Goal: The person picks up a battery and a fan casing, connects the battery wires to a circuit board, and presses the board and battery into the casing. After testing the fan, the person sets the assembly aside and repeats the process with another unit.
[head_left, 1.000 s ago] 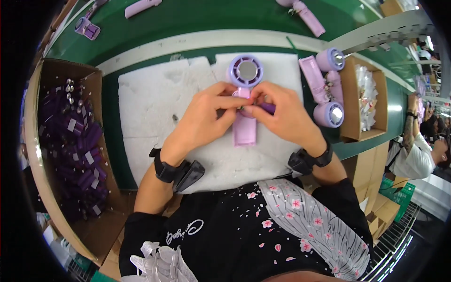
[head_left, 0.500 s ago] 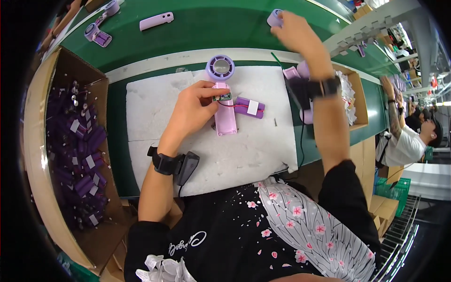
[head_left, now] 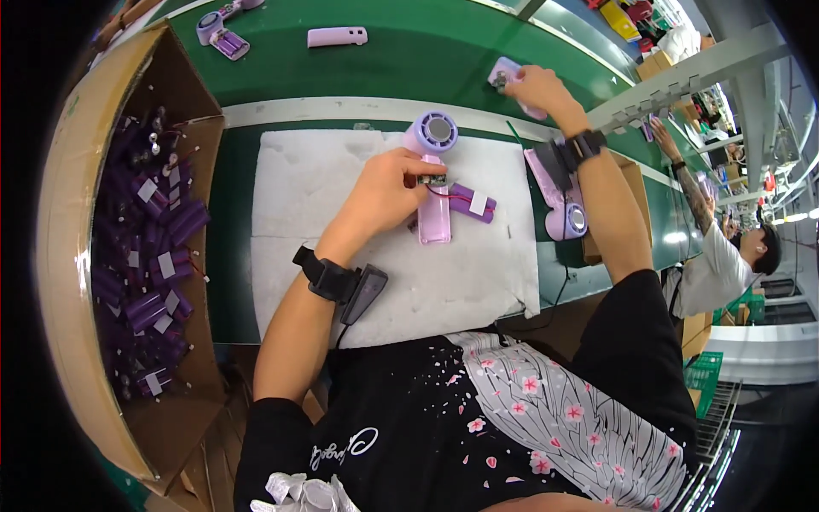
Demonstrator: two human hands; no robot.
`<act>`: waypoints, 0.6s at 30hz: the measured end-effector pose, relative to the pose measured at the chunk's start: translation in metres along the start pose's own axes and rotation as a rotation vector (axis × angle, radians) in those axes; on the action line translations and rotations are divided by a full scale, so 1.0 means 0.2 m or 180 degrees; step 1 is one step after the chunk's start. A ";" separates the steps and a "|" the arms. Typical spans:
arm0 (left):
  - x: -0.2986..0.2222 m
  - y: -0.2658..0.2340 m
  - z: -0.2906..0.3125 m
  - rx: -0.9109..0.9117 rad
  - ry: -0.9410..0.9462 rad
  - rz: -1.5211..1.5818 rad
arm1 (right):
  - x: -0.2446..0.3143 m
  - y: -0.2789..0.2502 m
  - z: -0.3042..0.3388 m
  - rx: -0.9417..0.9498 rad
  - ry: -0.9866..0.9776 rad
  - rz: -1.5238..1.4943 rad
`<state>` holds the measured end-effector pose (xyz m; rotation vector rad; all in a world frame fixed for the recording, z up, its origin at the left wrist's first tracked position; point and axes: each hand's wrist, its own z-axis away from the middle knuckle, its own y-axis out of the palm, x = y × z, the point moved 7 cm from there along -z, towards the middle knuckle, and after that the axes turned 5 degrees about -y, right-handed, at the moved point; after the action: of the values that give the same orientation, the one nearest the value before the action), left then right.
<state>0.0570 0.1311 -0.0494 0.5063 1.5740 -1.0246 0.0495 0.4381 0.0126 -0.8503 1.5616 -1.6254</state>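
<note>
A light purple handheld fan (head_left: 437, 130) lies on the white foam sheet, its pink handle shell open and pointing toward me. My left hand (head_left: 388, 192) is closed over the top of that handle, thumb and fingers pinching at a small green circuit board (head_left: 433, 180). Red and dark wires link the board to a purple battery pack (head_left: 472, 203) resting beside the handle. Farther off to the right, over the green belt, my right hand (head_left: 546, 90) grips another light purple fan piece (head_left: 505, 72); the fingers partly cover it.
A cardboard box (head_left: 183, 375) of purple battery packs stands at left. On the green belt lie a purple shell (head_left: 337, 37) and an open fan (head_left: 229, 43). Another fan (head_left: 566, 222) sits right of the foam sheet (head_left: 299, 171), before a cardboard box (head_left: 636, 200). A co-worker (head_left: 721, 256) is at far right.
My right hand has come nearer, and more of the fan piece at its fingers shows. The left hand stays at the circuit board. The whole view has shifted somewhat.
</note>
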 end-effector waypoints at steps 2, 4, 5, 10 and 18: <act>0.02 0.00 -0.02 0.0022 -0.0094 -0.0085 | 0.14 0.00 0.26 0.0011 -0.0657 -0.0274; 0.04 0.01 -0.05 0.0055 -0.0127 -0.0041 | 0.13 0.03 0.46 -0.0064 -0.0639 -0.0339; 0.06 0.01 -0.06 0.0056 -0.0147 -0.0004 | 0.13 0.05 0.53 -0.0161 -0.0645 -0.0402; 0.09 -0.01 -0.08 0.0006 -0.0236 0.0053 | 0.07 0.12 0.74 0.0069 -0.0426 -0.0725; 0.04 -0.05 -0.02 -0.0215 -0.0066 0.0107 | 0.36 0.03 1.00 -0.0716 -0.1620 -0.1540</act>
<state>0.0450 0.1281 -0.0532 0.4729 1.5714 -0.9453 0.1810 0.2713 0.0156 -1.7168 1.2397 -1.3908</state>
